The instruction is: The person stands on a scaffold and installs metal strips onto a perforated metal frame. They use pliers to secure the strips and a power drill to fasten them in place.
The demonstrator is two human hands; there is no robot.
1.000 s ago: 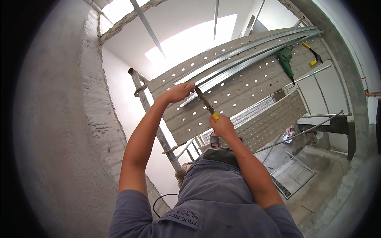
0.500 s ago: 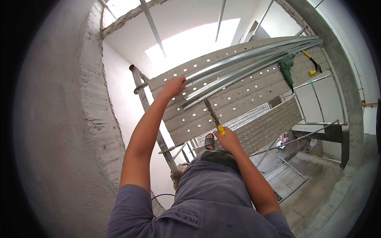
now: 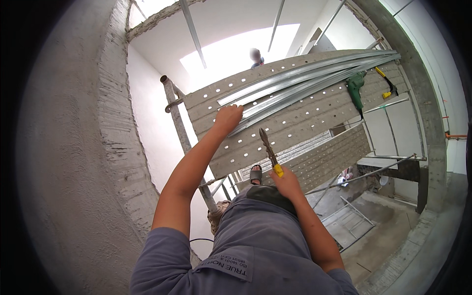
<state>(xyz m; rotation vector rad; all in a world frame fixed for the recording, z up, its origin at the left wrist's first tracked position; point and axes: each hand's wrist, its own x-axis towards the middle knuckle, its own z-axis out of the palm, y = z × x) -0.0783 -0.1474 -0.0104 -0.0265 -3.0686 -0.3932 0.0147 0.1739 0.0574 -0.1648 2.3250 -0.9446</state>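
My left hand (image 3: 228,119) has its fingers closed around the near end of a long silver metal channel (image 3: 273,104) on the perforated scaffold platform (image 3: 307,118). Other channels of the same kind (image 3: 295,71) lie alongside it, fanned out at this end and bunched at the far right. In front of my body, my right hand (image 3: 286,181) is wrapped around the yellow grips of a pair of metal snips (image 3: 267,145). Their jaws point up and away, a little apart from the channel ends.
A green power drill (image 3: 355,91) and a yellow-and-black hammer (image 3: 387,82) lie on the right of the platform. A scaffold pole (image 3: 179,118) stands at the left. A lower perforated plank (image 3: 334,155) runs below. Beyond the platform's far edge, a person (image 3: 256,58) appears.
My left hand has shifted right and slightly nearer, from the upper channels to a lower one. The snips have moved slightly right and down. A person has come into view beyond the platform.
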